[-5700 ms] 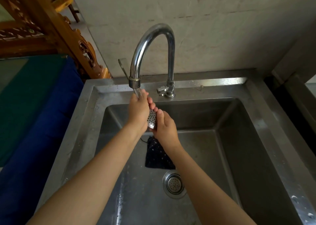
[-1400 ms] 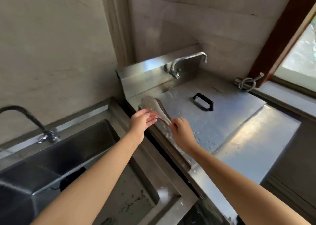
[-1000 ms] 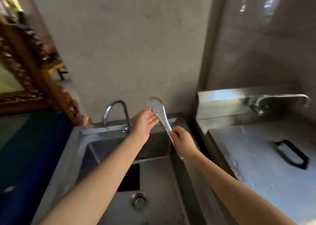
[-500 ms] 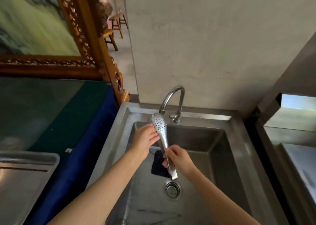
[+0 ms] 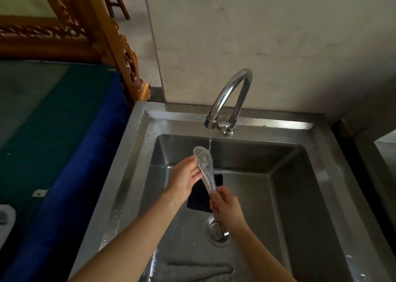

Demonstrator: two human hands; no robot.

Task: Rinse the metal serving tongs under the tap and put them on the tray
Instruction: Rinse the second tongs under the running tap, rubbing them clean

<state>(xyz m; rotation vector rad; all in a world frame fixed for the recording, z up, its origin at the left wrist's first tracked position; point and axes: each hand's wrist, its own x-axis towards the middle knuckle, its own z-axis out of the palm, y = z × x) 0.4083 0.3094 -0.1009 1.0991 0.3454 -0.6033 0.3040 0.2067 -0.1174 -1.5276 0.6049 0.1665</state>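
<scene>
1. Nearest me and just below my right grip sits the round perforated steel drain strainer in the floor of the deep stainless-steel sink. Working over it means the run-off goes straight down.
2. My right grip has its fingers curled tight round the handle end of the shiny metal serving tongs. That closes the two arms together, so I can steer them as one piece.
3. The tongs rise away from that grip, tilted up and slightly left. Their oval perforated head is uppermost, above the basin and not on any tray.
4. My left grip is just left of the head. It is open, with fairly straight fingers resting against the head's edge and clasping nothing. I judge it is there to steady and rub the head.
5. Under both grips lies a flat black rectangular mat on the sink floor.
6. Just right of the head falls a thin stream of water. I cannot tell whether it strikes the metal.
7. Beyond both grips arches the chrome gooseneck tap, in front of a pale plaster wall.
8. Well left of my left grip is a table under blue and green cloth. A pale rounded corner shows at its edge, and I cannot say whether it is the tray.
9. The rinsing looks to be in hand, with the placing not yet done.
</scene>
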